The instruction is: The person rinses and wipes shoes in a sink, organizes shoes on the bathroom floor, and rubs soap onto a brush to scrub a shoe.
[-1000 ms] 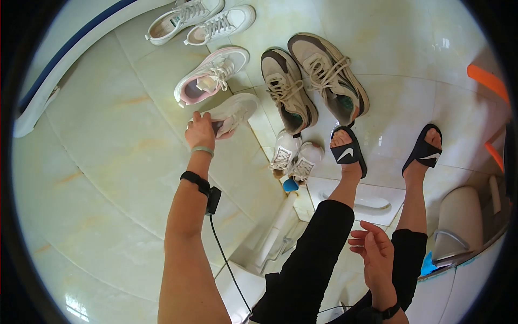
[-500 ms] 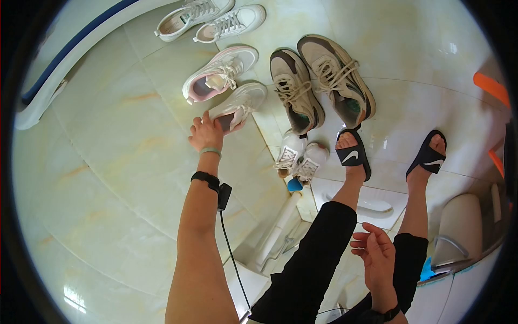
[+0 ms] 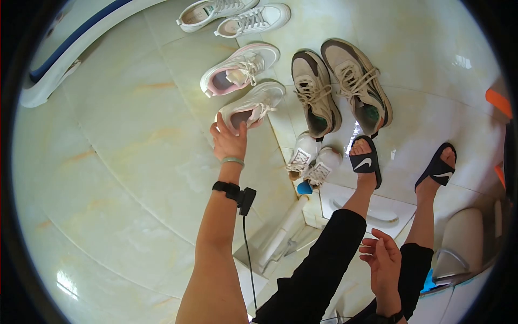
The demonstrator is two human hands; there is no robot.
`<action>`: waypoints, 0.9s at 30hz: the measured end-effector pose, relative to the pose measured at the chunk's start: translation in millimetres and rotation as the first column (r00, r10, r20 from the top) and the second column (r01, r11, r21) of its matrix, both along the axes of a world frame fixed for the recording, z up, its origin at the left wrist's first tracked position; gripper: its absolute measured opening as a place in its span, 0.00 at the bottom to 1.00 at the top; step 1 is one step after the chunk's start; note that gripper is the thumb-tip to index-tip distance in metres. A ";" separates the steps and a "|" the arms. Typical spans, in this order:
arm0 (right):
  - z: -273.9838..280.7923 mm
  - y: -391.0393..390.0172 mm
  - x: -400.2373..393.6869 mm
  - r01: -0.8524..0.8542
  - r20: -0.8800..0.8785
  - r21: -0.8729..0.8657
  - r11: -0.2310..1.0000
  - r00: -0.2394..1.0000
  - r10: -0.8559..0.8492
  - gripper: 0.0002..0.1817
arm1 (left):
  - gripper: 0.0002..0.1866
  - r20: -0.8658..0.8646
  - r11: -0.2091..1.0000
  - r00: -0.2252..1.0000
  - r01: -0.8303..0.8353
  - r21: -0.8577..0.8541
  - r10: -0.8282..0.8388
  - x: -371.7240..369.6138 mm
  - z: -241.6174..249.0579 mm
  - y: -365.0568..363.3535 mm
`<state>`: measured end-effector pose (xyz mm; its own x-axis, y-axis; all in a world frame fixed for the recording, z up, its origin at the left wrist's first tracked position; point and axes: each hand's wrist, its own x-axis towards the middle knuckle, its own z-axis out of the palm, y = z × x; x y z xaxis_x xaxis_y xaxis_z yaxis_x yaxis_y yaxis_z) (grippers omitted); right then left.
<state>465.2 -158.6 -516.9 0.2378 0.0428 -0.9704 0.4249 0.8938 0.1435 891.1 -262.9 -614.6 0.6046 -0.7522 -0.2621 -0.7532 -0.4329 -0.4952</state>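
Observation:
My left hand (image 3: 229,143) is at the heel of a white sneaker (image 3: 268,96) with a pink lining and grey insole. Its fingers and thumb straddle the heel, and the shoe rests on the tiled floor. Just above lies the matching sneaker (image 3: 259,55), toe also pointing right, with something pale inside. At the lower right, my right hand (image 3: 382,262) hangs over my leg, palm up, holding nothing, fingers loosely bent and apart.
White lace-up shoes (image 3: 253,21) stand at the top. Large beige-brown sneakers (image 3: 356,75) and small white shoes (image 3: 302,153) lie right of the left hand. My feet wear black slides (image 3: 365,160). A squat toilet (image 3: 391,208) and a beige bin (image 3: 459,237) are nearby.
The view has shifted, so the shoes appear farther right. My left hand has moved slightly along the heel, and its thumb now shows. The right hand stays open.

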 end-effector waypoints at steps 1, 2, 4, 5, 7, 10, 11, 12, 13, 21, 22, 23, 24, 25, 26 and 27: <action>0.0 0.8 -0.2 0.010 0.010 0.002 1.000 1.000 -0.010 0.16 | 0.45 -0.054 0.996 0.996 -0.071 -0.054 0.068 -7.7 4.0 1.2; -0.6 1.4 0.2 0.009 0.012 0.002 1.000 1.000 -0.009 0.16 | 0.45 -0.052 0.996 0.996 -0.072 -0.054 0.069 -10.8 4.2 7.4; -1.3 3.1 1.0 -0.010 0.010 0.010 1.000 1.000 0.009 0.16 | 0.47 -0.067 0.966 0.996 -0.080 -0.246 0.065 -15.6 5.5 23.6; -1.6 4.2 1.1 -0.009 0.014 0.011 1.000 1.000 0.009 0.16 | 0.48 -0.110 0.962 0.992 -0.086 -0.259 0.059 -19.8 9.3 34.0; -2.4 7.0 2.0 0.004 0.016 0.022 1.000 1.000 -0.005 0.16 | 0.45 -0.154 0.968 0.988 -0.055 -0.244 0.017 -26.8 8.3 67.5; -3.4 11.6 3.4 0.020 0.008 0.017 1.000 1.000 -0.020 0.15 | 0.34 -0.527 0.980 0.836 -0.198 -0.028 0.154 -60.2 -1.2 130.2; -4.0 13.6 4.1 0.021 0.012 0.017 1.000 1.000 -0.022 0.15 | 0.26 -0.650 0.950 0.700 -0.289 0.119 0.295 -73.7 -12.6 164.0; -4.9 15.7 4.3 0.025 0.012 0.027 0.999 1.000 -0.026 0.15 | 0.24 -0.627 0.875 0.618 -0.252 0.413 0.474 -96.9 -13.6 179.6; -5.4 18.2 4.2 0.028 0.010 0.038 0.999 1.000 -0.028 0.15 | 0.23 -0.759 0.878 0.453 -0.141 0.457 0.467 -122.1 -16.9 198.1; -13.2 37.8 4.7 0.014 0.010 0.046 0.999 1.000 -0.015 0.15 | 0.21 -0.655 0.727 0.474 0.044 0.685 0.588 -223.6 -5.3 193.2; -13.2 40.6 5.4 0.015 0.012 0.048 0.999 1.000 -0.015 0.15 | 0.21 -0.654 0.714 0.475 0.072 0.696 0.589 -220.4 -3.3 192.5; -13.0 41.9 6.2 0.015 0.017 0.049 0.999 1.000 -0.016 0.15 | 0.21 -0.651 0.714 0.478 0.068 0.697 0.590 -216.1 -1.8 191.1; -13.1 42.7 6.3 0.011 0.019 0.052 0.999 1.000 -0.012 0.15 | 0.20 -0.633 0.676 0.457 0.087 0.731 0.625 -212.5 -1.6 190.1; -13.2 43.3 5.8 0.006 0.019 0.056 0.998 1.000 -0.007 0.15 | 0.20 -0.613 0.637 0.435 0.109 0.763 0.659 -211.1 -2.3 189.9; -13.2 43.3 5.0 0.006 0.018 0.056 0.998 1.000 -0.007 0.15 | 0.20 -0.614 0.638 0.434 0.109 0.763 0.659 -210.8 -4.9 191.1; -13.1 43.0 4.6 0.010 0.023 0.056 0.998 1.000 -0.011 0.15 | 0.22 -0.626 0.654 0.403 0.086 0.752 0.667 -209.5 -10.1 195.5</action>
